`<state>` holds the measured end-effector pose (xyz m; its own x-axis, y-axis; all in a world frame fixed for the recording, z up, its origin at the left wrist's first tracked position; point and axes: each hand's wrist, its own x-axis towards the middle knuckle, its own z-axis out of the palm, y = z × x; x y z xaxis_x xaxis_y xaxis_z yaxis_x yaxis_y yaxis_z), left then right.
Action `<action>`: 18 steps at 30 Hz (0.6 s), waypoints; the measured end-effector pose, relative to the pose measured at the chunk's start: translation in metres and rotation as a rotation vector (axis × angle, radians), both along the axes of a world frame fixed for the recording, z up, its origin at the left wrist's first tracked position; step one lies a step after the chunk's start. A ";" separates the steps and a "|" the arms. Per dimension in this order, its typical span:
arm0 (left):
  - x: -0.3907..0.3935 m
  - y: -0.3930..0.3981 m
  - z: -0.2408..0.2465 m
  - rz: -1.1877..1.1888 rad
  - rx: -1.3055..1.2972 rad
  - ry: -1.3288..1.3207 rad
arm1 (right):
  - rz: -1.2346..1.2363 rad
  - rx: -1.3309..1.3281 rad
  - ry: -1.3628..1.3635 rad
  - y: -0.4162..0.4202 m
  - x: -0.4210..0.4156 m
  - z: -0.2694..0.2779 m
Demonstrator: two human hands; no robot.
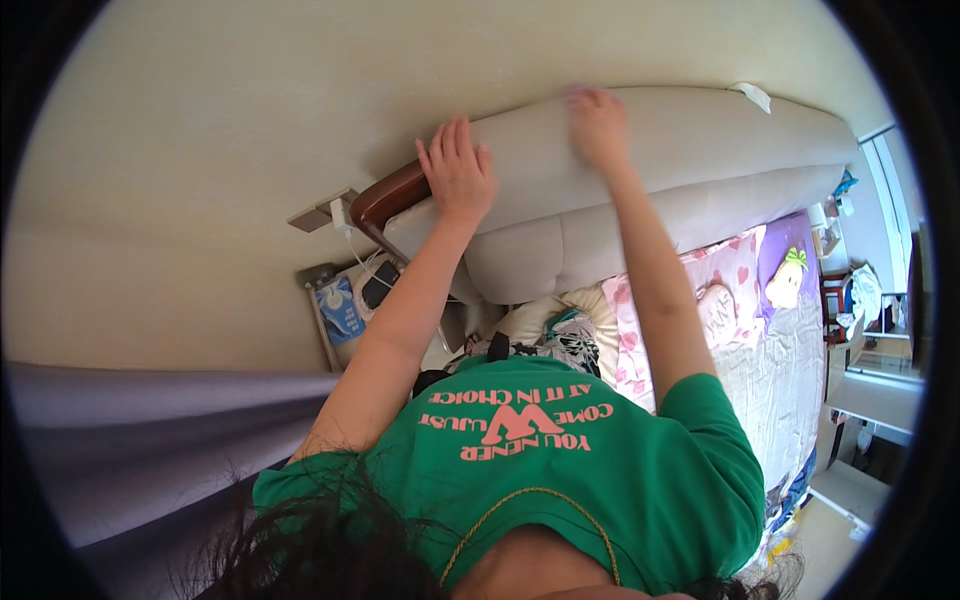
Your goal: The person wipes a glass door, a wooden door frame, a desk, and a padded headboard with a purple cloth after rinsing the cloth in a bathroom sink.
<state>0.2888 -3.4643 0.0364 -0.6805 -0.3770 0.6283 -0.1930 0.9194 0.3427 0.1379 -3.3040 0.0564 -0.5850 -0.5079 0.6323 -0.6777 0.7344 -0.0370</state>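
Note:
Both my hands are at the padded beige headboard [697, 124] of a bed, against the wall. My left hand [456, 169] lies flat on its upper left part, fingers spread, beside the dark brown wooden end piece [397, 191]. It holds nothing. My right hand [600, 131] is blurred and bent at the headboard's top edge, further right. Its fingertips are too smeared to show whether anything is in them. A white cloth or tissue [752, 96] hangs over the top edge, well to the right of that hand.
A white charger [341, 216] with cables is plugged into a wall socket plate [311, 216]. Below stands a bedside table with a blue packet [340, 307] and a dark phone [381, 283]. On the bed lie a pink heart-patterned cloth [630, 349] and a plush toy [786, 281]. A grey curtain [150, 442] hangs left.

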 end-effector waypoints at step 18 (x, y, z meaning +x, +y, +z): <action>0.005 -0.005 -0.003 -0.024 -0.042 -0.037 | -0.366 -0.042 -0.055 0.134 -0.092 -0.004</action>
<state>0.2937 -3.4698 0.0339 -0.7122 -0.3346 0.6171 -0.1830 0.9372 0.2970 0.0463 -3.1697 0.0528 -0.7568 -0.2329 0.6107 -0.3667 0.9248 -0.1018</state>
